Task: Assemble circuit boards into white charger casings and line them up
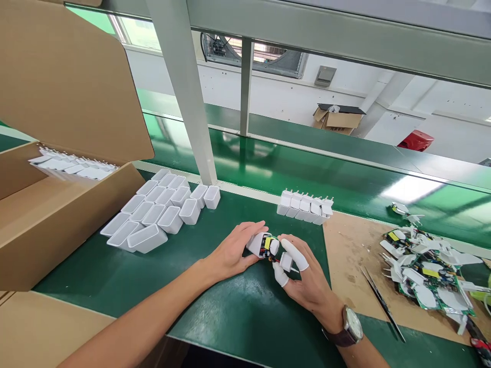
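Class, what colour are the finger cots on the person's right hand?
White; the finger cots show best in the head view.

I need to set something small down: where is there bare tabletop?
Bare green tabletop shows beyond the left hand, between the open white cases and the row of white pieces; another patch lies between the left forearm and the watch. It is crowded at right, where circuit boards heap beside the tweezers.
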The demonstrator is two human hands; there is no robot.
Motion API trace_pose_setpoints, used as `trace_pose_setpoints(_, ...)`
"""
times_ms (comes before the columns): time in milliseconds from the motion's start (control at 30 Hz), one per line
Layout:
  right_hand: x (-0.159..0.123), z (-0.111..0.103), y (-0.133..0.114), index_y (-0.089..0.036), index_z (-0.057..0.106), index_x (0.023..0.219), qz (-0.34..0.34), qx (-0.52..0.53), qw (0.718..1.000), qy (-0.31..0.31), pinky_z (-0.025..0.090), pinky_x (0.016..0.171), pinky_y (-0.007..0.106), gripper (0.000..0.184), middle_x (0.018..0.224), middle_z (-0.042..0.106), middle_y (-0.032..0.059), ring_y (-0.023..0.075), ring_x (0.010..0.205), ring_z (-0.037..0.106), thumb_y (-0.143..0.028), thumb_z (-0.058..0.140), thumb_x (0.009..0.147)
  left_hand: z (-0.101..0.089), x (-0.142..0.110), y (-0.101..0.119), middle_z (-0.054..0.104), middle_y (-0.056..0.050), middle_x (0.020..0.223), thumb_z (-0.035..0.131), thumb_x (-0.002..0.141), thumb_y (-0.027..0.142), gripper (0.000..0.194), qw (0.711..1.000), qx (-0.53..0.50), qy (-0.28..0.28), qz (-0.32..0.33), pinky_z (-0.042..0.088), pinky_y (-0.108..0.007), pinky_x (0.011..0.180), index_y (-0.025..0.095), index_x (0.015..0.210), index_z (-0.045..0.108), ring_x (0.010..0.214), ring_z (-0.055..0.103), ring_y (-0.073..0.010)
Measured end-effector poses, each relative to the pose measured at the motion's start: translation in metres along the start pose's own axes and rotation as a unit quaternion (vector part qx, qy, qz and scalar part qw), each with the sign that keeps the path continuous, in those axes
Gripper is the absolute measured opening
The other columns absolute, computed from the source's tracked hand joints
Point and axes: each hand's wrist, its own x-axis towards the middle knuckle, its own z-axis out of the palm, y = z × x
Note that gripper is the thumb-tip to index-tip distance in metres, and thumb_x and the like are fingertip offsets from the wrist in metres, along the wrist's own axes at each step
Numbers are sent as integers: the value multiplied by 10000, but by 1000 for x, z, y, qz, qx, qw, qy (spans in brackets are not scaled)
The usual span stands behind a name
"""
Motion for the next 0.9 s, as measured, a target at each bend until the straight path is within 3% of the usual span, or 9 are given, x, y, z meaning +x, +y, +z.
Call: trace_pose_setpoints(900, 2, -2, 0, -231, 337, 1576, 19, -4, 1000, -7, 564, 1064, 531, 762, 1361, 612, 158, 290, 1298, 583, -26, 612, 895, 2, 1, 0, 620, -92, 1422, 727, 930, 247, 837, 1000, -6, -2, -18, 493, -493, 1113, 322, 1599, 229, 1341, 540, -275)
